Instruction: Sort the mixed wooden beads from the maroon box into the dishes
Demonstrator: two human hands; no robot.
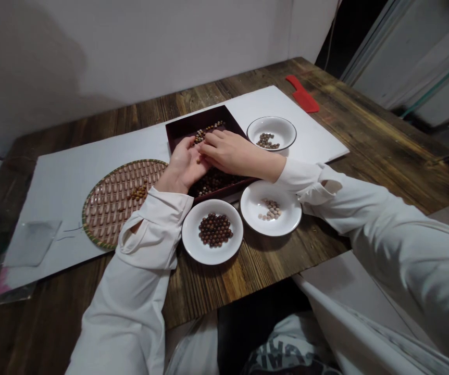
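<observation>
Over a dark red tray (232, 115) of mixed beads (214, 182), my two hands meet. My left hand (183, 164) is turned palm up and cupped, with a small brown bead (198, 161) showing on it; its fingers are partly hidden. Above that palm, my right hand (232, 153) has its fingers bent and pressed together, and what they pinch is hidden. Close to my wrists stand a white dish (188, 245) of dark brown beads (215, 230) and a white dish (292, 221) of pale beads (272, 209).
A dark-rimmed white bowl (256, 127) with brownish beads stands right of the tray. At left, a woven round mat (105, 203) carries yellow-brown beads. All rest on or beside a white board (64, 166). A red comb (304, 99) and a clear plastic bag (33, 245) lie farther out.
</observation>
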